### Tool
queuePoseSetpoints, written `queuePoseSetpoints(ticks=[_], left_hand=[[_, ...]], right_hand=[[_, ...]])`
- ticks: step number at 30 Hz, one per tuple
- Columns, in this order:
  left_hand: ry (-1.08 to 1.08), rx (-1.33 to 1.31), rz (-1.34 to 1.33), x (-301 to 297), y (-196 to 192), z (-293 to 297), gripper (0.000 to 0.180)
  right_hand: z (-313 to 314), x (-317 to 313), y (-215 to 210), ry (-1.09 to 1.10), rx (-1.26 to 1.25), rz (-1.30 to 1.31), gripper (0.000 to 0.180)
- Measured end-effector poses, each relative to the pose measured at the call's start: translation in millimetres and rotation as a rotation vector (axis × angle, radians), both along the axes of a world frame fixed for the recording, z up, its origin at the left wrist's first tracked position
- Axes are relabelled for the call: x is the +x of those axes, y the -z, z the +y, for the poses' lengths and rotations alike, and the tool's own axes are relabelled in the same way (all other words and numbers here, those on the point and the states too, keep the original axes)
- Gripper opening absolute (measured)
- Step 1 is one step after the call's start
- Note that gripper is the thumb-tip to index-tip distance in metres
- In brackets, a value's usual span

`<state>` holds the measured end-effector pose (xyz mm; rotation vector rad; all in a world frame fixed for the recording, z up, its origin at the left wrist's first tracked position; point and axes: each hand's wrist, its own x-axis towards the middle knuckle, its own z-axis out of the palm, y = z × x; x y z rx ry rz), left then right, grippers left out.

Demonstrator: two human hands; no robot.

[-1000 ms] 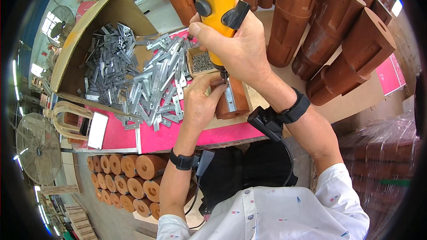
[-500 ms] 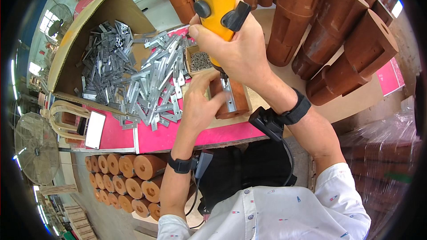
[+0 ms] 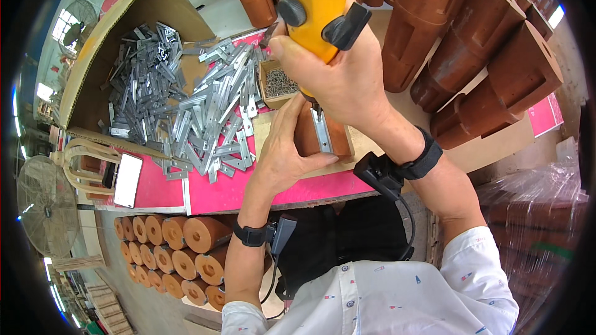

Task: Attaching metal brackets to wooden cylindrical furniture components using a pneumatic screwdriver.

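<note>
My right hand (image 3: pixel 351 77) is wrapped round a yellow power screwdriver (image 3: pixel 320 3) with black knobs, held upright with its tip down. The tip meets the far part of a silver metal strip (image 3: pixel 322 133), which lies lengthwise on a reddish-brown cylindrical piece (image 3: pixel 338 139). A hole shows near the strip's close end. My left hand (image 3: pixel 282 152) grips that brown piece, fingers along its left side and thumb across its near end. Just beyond my left hand is a small box (image 3: pixel 280 100) of screws.
Loose metal strips (image 3: pixel 217 118) are heaped on the left, spilling from a cardboard box (image 3: pixel 102 59). A white phone-like slab (image 3: pixel 128 180) leans by a wooden frame. Tall brown cylinders (image 3: pixel 478 31) stand at right. More cylinders (image 3: pixel 202 234) are stacked below the table's left side.
My left thumb has shifted from beside the strip to the brown piece's near end. The screwdriver and right hand have moved slightly right in the picture, as has the view generally.
</note>
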<state>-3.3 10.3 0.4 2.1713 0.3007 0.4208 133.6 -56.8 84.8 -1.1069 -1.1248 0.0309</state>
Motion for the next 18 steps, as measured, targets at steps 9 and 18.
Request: queuePoseSetpoints(ticks=[9,18], left_hand=[[-0.005,-0.011,-0.013,0.3,2.4,-0.1,0.105],[0.012,0.056,-0.091,-2.0,1.7,0.4,0.093]], right_hand=[[-3.7,-2.6,4.4,-0.048,-0.056,0.095,0.049],[2.9,0.5,14.6,-0.055,0.024,0.034,0.052]])
